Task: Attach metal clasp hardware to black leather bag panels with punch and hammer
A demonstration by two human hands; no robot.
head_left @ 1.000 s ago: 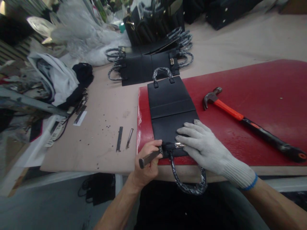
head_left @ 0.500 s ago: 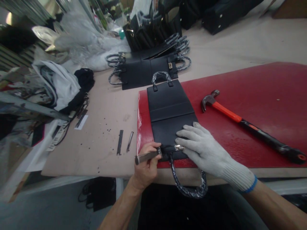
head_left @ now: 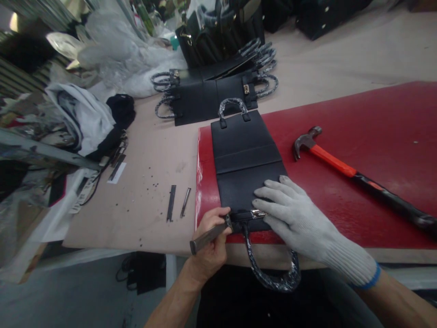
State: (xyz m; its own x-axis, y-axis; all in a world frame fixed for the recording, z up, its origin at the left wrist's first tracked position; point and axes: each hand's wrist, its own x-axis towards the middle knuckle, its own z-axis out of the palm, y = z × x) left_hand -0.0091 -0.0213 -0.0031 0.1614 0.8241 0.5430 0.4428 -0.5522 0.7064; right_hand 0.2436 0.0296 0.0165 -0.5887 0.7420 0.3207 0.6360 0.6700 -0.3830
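A flat black bag panel (head_left: 244, 159) lies on a red mat (head_left: 358, 136), one wrapped handle at its far end and another (head_left: 269, 273) hanging over the table's front edge. My bare left hand (head_left: 210, 237) is closed around a short metal tool (head_left: 205, 238) whose tip touches the strap beside the silver clasp (head_left: 257, 213) at the panel's near end. My right hand (head_left: 293, 214), in a white knit glove, lies flat with fingers spread, pressing the panel down right by the clasp.
A claw hammer (head_left: 344, 167) with an orange and black handle lies on the mat to the right. Two thin metal strips (head_left: 177, 202) rest on the tan table. More black bag panels (head_left: 211, 93) lie behind; plastic and cloth clutter (head_left: 88, 114) fills the left.
The outer end of the metal tool in my left hand has dropped slightly. The view shifted a little. My gloved right hand stays pressed on the panel.
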